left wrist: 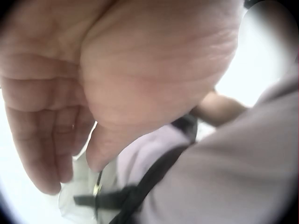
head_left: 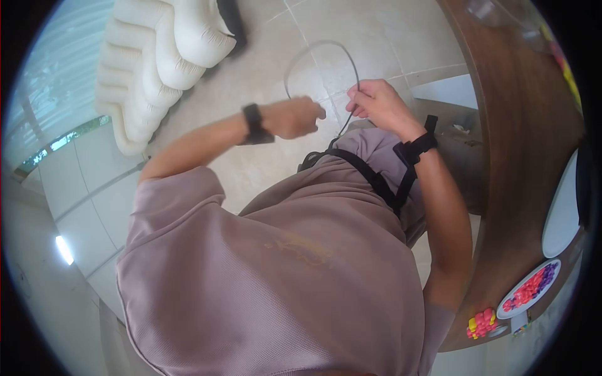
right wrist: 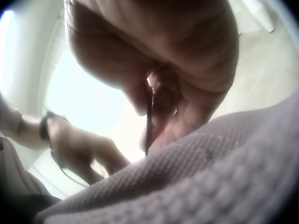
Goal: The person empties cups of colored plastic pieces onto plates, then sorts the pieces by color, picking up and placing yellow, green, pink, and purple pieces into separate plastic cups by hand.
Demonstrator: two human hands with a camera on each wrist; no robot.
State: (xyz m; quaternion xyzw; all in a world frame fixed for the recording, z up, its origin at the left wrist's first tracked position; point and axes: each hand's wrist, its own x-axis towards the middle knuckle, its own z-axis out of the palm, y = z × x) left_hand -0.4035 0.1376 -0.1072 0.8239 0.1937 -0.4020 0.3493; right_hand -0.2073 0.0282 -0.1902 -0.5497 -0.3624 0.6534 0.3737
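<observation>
A thin dark cable (head_left: pixel 327 42) arches in a loop above the person's lap. My right hand (head_left: pixel 379 105) pinches it between thumb and fingers, and below that grip it runs down to the black strap (head_left: pixel 370 178) at the waist. In the right wrist view the cable (right wrist: pixel 149 122) passes between the thumb and fingertips. My left hand (head_left: pixel 291 118) is beside the other side of the loop, which disappears behind it. The left wrist view shows this hand (left wrist: pixel 117 79) with fingers extended and relaxed, holding nothing.
A brown wooden table (head_left: pixel 511 125) curves along the right side, carrying an oval dish (head_left: pixel 500 311) of pink and purple pieces, a pink and yellow cluster (head_left: pixel 482 324) and a white plate (head_left: pixel 560 213). A cream padded seat (head_left: pixel 141 69) stands on the tiled floor (head_left: pixel 263 69) at upper left.
</observation>
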